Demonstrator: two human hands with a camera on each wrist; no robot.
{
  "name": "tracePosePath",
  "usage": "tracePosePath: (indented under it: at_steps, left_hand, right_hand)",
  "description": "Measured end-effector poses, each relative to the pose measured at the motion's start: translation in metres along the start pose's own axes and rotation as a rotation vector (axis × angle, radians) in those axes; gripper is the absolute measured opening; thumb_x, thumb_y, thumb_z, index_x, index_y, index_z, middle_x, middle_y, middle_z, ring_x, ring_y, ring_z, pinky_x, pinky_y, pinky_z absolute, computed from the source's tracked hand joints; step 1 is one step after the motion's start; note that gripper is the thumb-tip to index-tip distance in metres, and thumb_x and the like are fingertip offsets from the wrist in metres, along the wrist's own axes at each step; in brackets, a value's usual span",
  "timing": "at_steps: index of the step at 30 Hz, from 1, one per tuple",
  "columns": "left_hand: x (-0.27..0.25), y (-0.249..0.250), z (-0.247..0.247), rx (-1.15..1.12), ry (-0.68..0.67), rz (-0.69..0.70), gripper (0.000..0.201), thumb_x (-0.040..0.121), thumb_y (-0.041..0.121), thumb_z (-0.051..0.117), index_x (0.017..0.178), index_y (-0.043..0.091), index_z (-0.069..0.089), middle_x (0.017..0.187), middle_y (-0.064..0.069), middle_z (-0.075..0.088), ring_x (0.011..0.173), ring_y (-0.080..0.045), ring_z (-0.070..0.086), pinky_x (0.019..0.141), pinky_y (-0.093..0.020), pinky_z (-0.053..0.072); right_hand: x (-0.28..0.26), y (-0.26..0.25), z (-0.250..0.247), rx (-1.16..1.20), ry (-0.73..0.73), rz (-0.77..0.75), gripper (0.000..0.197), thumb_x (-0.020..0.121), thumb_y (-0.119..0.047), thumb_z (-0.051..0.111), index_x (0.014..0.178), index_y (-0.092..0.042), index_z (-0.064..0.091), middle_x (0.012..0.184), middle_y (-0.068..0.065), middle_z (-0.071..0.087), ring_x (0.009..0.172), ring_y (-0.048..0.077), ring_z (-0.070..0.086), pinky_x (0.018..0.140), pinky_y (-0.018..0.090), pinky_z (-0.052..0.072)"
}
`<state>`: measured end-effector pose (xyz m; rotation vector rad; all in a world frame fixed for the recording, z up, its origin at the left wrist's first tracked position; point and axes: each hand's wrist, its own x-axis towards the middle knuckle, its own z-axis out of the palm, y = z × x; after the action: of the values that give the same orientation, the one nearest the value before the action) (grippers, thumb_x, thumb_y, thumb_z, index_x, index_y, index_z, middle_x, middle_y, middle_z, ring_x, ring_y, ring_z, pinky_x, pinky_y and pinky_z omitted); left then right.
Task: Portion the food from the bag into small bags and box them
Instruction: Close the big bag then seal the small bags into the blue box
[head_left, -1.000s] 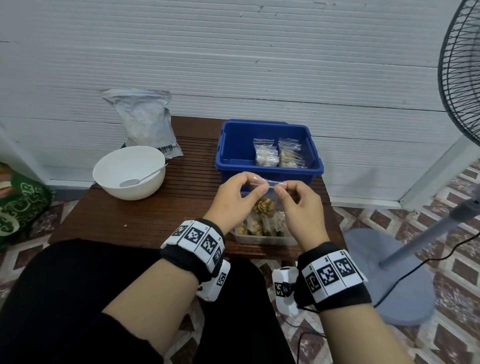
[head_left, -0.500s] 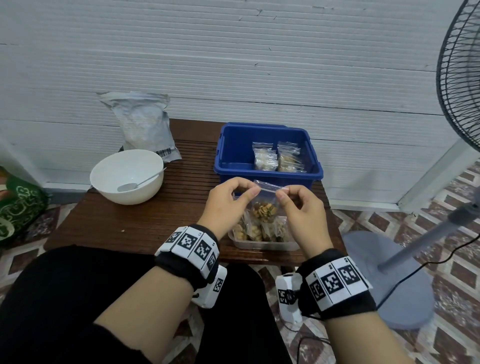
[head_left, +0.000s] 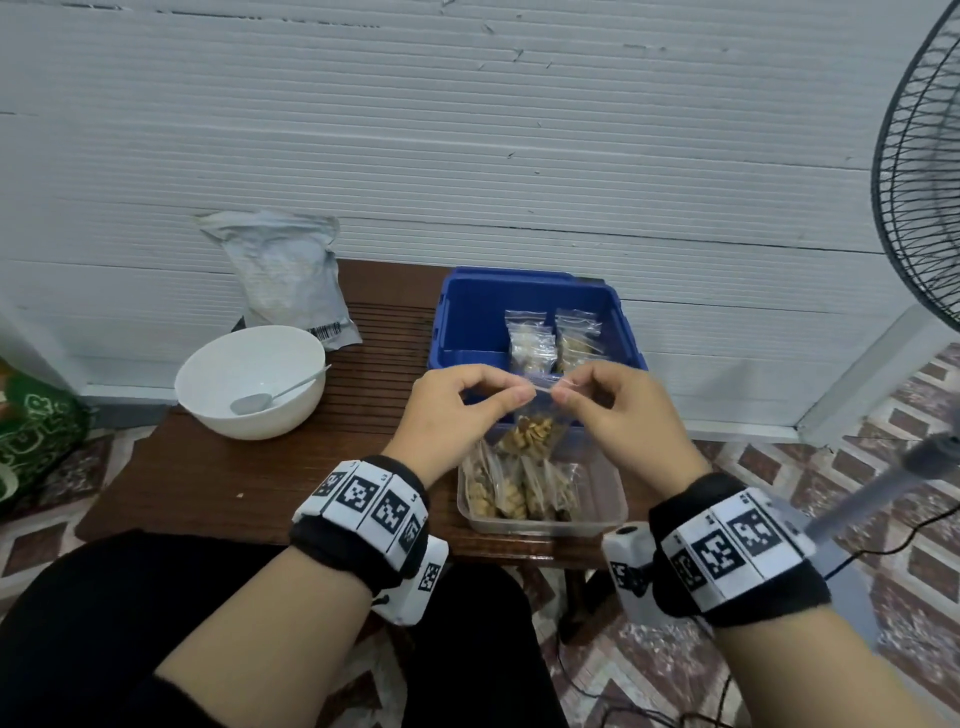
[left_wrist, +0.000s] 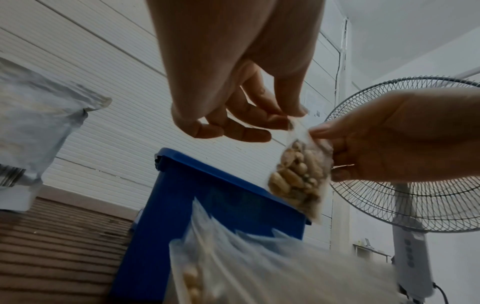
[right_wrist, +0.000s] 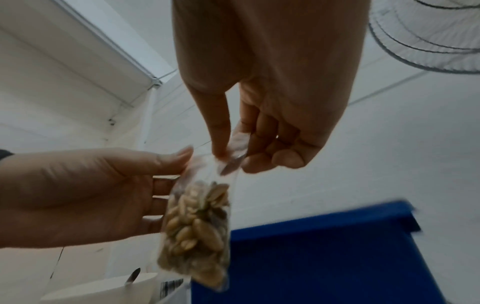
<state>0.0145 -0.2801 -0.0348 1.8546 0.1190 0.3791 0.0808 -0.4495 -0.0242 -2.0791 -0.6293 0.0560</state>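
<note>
The left hand (head_left: 457, 410) and right hand (head_left: 618, 410) each pinch the top strip of a small clear bag (head_left: 532, 434) lumpy with pale nuts, hanging over the clear tub (head_left: 597, 519), whose crinkled packets blur together. Behind the tub, the blue box (head_left: 467, 312) holds two filled bags (head_left: 553, 338), contents unclear.

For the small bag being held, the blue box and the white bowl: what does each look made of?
Small bag: thin clear plastic film, glossy; the nuts show through it and it crinkles where both hands pinch its top.
Blue box: rigid moulded plastic, likely; even colour, slight sheen, rolled rim.
White bowl: smooth and glossy, ceramic or melamine; the look does not settle which.
</note>
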Motion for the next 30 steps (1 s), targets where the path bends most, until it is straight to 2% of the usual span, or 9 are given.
tracePosePath:
  at_steps: [4,7,9,12,15,18,22,26,30]
  left_hand:
    - [0.018,-0.004,-0.019,0.018,0.094,-0.012,0.009,0.091,0.028,0.063,0.090,0.028,0.072,0.088,0.014,0.072,0.090,0.002,0.062,0.082,-0.011,0.045]
    - [0.038,-0.015,-0.035,0.095,0.240,-0.062,0.014,0.095,0.029,0.057,0.097,0.025,0.070,0.088,0.016,0.069,0.087,0.005,0.059,0.072,0.000,0.038]
    - [0.053,-0.026,-0.044,0.146,0.299,-0.121,0.016,0.095,0.028,0.055,0.100,0.021,0.068,0.094,0.014,0.067,0.085,0.006,0.056,0.066,0.002,0.036]
    - [0.073,-0.041,-0.053,0.193,0.316,-0.217,0.019,0.096,0.027,0.055,0.110,0.018,0.064,0.107,0.007,0.064,0.093,-0.001,0.055,0.074,-0.006,0.037]
    - [0.092,-0.052,-0.056,0.186,0.278,-0.285,0.024,0.096,0.026,0.055,0.118,0.016,0.059,0.114,0.003,0.061,0.104,-0.008,0.055,0.088,-0.021,0.040]
    - [0.107,-0.058,-0.055,0.175,0.218,-0.340,0.034,0.096,0.031,0.054,0.126,0.015,0.054,0.119,0.000,0.059,0.110,-0.013,0.054,0.095,-0.026,0.041]
    - [0.116,-0.061,-0.050,0.219,0.114,-0.402,0.050,0.096,0.039,0.051,0.138,0.011,0.043,0.128,-0.003,0.055,0.117,-0.017,0.053,0.091,-0.026,0.040]
    - [0.117,-0.067,-0.044,0.200,0.064,-0.402,0.049,0.097,0.035,0.050,0.139,0.011,0.040,0.129,-0.003,0.054,0.112,-0.014,0.053,0.089,-0.026,0.043]
    - [0.117,-0.070,-0.043,0.140,0.052,-0.384,0.042,0.099,0.032,0.049,0.136,0.014,0.042,0.116,0.001,0.057,0.104,-0.014,0.057,0.089,-0.030,0.047]
  right_hand:
    - [0.028,-0.019,-0.027,-0.095,-0.028,-0.021,0.010,0.092,-0.013,0.059,0.082,-0.015,0.059,0.083,0.005,0.069,0.083,0.018,0.065,0.072,0.026,0.050]
    - [0.052,-0.034,-0.049,-0.162,-0.045,-0.020,0.009,0.095,-0.010,0.054,0.086,-0.013,0.055,0.077,-0.005,0.065,0.068,-0.008,0.061,0.058,0.008,0.045]
    - [0.073,-0.040,-0.061,-0.279,-0.077,-0.019,0.008,0.096,-0.010,0.052,0.089,-0.013,0.054,0.076,-0.008,0.063,0.063,-0.009,0.055,0.053,0.002,0.038]
    - [0.106,-0.044,-0.068,-0.468,-0.168,0.000,0.007,0.096,-0.010,0.052,0.090,-0.014,0.053,0.078,-0.004,0.060,0.070,0.007,0.055,0.054,0.008,0.037]
    - [0.139,-0.043,-0.067,-0.590,-0.290,0.030,0.008,0.094,-0.010,0.053,0.090,-0.016,0.053,0.080,-0.002,0.060,0.071,0.008,0.055,0.056,0.015,0.038]
    - [0.166,-0.035,-0.056,-0.711,-0.428,0.057,0.004,0.092,-0.013,0.056,0.092,-0.016,0.054,0.085,-0.002,0.059,0.080,0.016,0.055,0.066,0.026,0.042]
    - [0.191,-0.017,-0.030,-0.863,-0.670,0.118,0.003,0.092,-0.015,0.057,0.091,-0.018,0.058,0.080,-0.005,0.058,0.074,0.012,0.052,0.062,0.023,0.042]
    - [0.207,-0.003,-0.005,-0.863,-0.853,0.199,0.009,0.092,-0.010,0.056,0.088,-0.017,0.061,0.076,-0.005,0.062,0.063,0.006,0.056,0.055,0.020,0.046]
    - [0.216,0.000,0.014,-0.792,-0.997,0.257,0.008,0.091,-0.010,0.061,0.087,-0.016,0.059,0.080,0.001,0.064,0.070,0.013,0.061,0.067,0.028,0.053]
